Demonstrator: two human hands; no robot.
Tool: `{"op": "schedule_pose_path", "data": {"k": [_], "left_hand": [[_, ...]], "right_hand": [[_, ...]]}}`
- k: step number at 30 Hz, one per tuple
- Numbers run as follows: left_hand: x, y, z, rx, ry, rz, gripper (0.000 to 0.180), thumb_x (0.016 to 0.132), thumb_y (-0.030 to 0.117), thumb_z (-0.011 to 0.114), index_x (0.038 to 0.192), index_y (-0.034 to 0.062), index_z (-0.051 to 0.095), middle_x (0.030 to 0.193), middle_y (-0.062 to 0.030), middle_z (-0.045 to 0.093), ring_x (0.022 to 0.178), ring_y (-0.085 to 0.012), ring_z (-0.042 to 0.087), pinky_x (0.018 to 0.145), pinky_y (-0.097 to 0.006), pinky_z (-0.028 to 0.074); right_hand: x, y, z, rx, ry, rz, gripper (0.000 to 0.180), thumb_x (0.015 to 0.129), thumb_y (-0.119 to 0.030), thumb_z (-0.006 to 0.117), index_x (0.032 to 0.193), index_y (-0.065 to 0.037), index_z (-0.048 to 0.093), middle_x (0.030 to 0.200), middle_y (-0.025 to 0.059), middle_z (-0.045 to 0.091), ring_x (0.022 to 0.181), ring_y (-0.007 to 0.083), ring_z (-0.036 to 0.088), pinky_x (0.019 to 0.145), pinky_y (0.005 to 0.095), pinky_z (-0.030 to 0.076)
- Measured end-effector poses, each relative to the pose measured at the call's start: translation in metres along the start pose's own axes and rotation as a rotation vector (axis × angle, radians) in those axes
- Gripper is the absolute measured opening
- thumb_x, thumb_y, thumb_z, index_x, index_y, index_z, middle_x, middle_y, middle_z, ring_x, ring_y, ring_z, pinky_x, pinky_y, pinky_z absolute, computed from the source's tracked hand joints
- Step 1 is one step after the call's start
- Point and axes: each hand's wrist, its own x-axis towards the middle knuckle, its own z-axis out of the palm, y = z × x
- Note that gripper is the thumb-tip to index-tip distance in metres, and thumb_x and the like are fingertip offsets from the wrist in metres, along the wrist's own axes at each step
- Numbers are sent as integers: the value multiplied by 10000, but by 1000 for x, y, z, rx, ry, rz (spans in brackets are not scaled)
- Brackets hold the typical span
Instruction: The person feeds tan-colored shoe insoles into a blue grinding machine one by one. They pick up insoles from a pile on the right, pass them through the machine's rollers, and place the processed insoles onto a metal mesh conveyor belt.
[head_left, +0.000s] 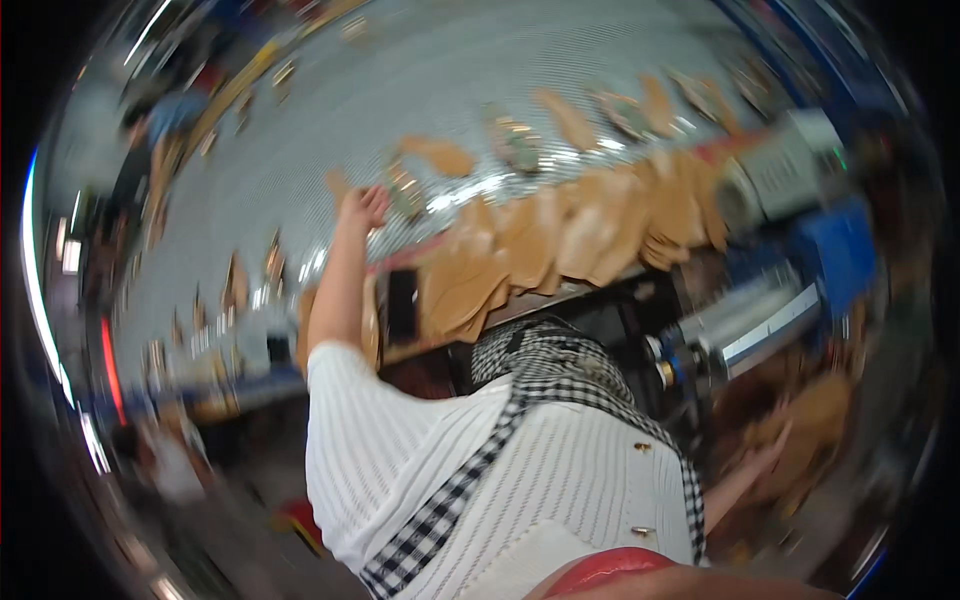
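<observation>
The left hand curls beside a flat tan piece on the grey ridged belt; right hand blurs near brown sheets; I can't tell either grip; tan sole-shaped sheets overlap, probably for easy lifting.

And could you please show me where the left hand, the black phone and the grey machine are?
Left hand (364, 207), head view: its middle.
Black phone (403, 305), head view: its flat face.
Grey machine (788, 168), head view: its housing.
</observation>
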Motion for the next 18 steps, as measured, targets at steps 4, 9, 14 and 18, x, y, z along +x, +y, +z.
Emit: {"op": "schedule_pose_path", "data": {"k": [4,9,14,18], "left_hand": [[23,-13,87,157,-277,-60,230,852,138,436,977,18,587,985,-83,626,895,-217,605,732,-333,528],[-37,-86,195,276,-416,-241,262,849,103,466,1080,7,544,1139,-80,570,1039,-234,548,842,-342,502],[-78,-133,228,475,-576,-275,255,852,97,474,1090,30,536,1121,-51,578,1048,-194,542,859,-344,494],[-114,-160,237,546,-529,-208,275,854,133,490,1115,53,527,1173,-42,542,1086,-172,508,911,-319,455]], "right_hand": [[-39,-9,44,275,-45,-26,479,915,-352,360,1341,-134,336,1307,55,415,938,96,493,747,287,448],[-51,1,45,236,-16,-69,409,874,-405,480,1128,-88,529,954,-1,610,746,56,553,567,210,459],[-64,-4,43,102,197,-255,334,878,-308,524,1079,-42,546,916,35,598,825,88,548,665,226,463],[-51,7,13,-131,178,-444,262,882,-272,529,999,-40,565,913,14,590,846,102,542,741,244,438]]}}
